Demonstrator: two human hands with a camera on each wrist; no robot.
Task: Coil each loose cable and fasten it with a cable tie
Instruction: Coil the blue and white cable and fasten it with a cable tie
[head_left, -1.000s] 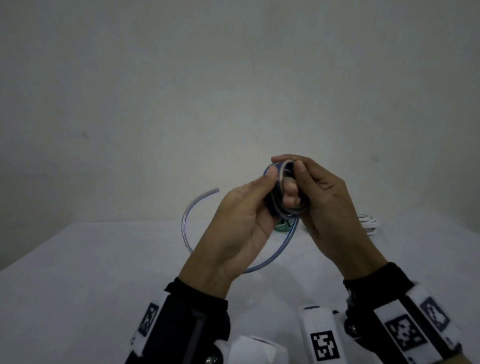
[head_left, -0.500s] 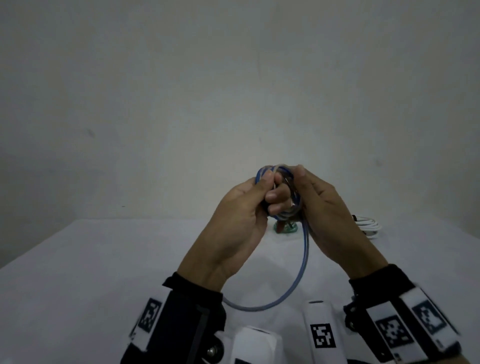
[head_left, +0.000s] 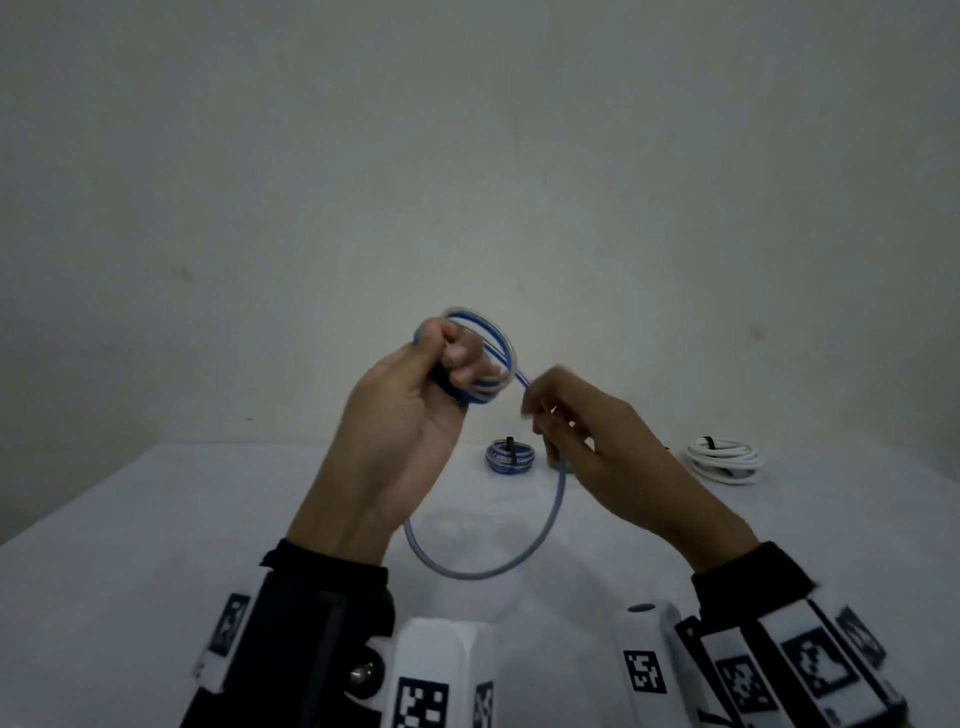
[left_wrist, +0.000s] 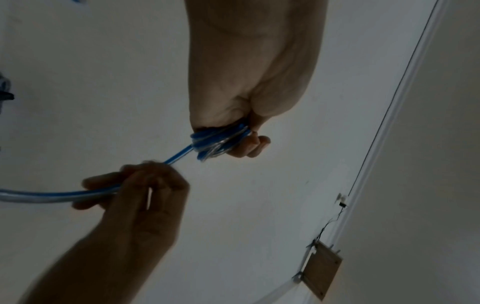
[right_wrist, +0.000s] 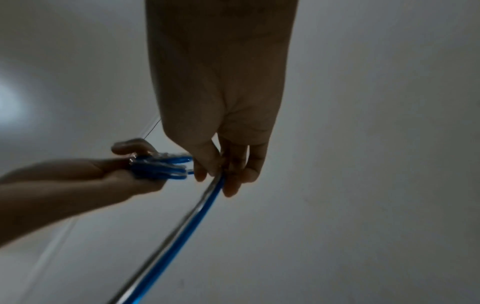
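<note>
Since the earlier frames the two hands have been drawn apart: the right hand (head_left: 597, 441), then pressed against the coil, is now seen lower and to the right of centre, and a longer run of blue cable (head_left: 550, 525) is paid out between them. The wound loops of that cable are kept clamped in the curled fingers of the left hand (head_left: 410, 410), raised just left of centre in the head view. From the loops the free length is led down to the right hand, where it is pinched between thumb and fingertips (right_wrist: 231, 185), then hangs in a wide arc below both wrists, above the white table (head_left: 156, 545).

Behind the hands, at mid-frame, a small blue coil (head_left: 510, 457) already bound with a black tie (head_left: 511, 451) is seen on the table; a green object beside it is mostly hidden by the right hand. Further right a white coiled cable (head_left: 724, 460) lies, well apart from the blue one. Marker-printed wrist bands (head_left: 810, 670) fill the lower edge.
</note>
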